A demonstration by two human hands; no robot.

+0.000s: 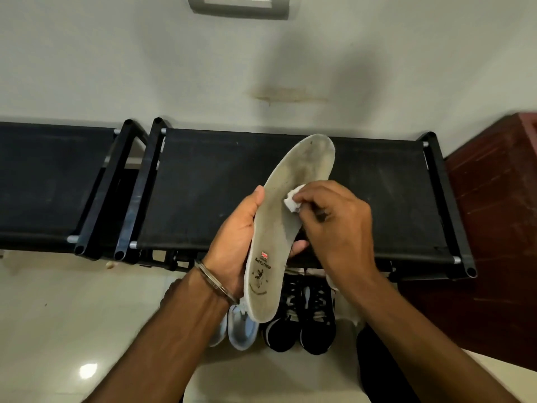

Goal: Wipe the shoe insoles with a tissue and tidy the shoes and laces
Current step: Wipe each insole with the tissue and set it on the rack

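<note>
My left hand (232, 237) grips a grey-white insole (286, 199) around its middle and heel half, printed side up with a small flag logo, toe end pointing away over the rack. My right hand (340, 225) pinches a crumpled white tissue (292, 200) and presses it against the insole's middle. Below my hands, on the floor, stand a pair of black sneakers with white laces (302, 324) and a pair of light blue-white sneakers (239, 330), the latter partly hidden by my left wrist and the insole.
A black fabric-topped shoe rack (203, 184) stands against the white wall, with a second one (49, 181) to its left. A dark red wooden cabinet (499, 228) stands at the right. The floor is glossy pale tile (72, 330).
</note>
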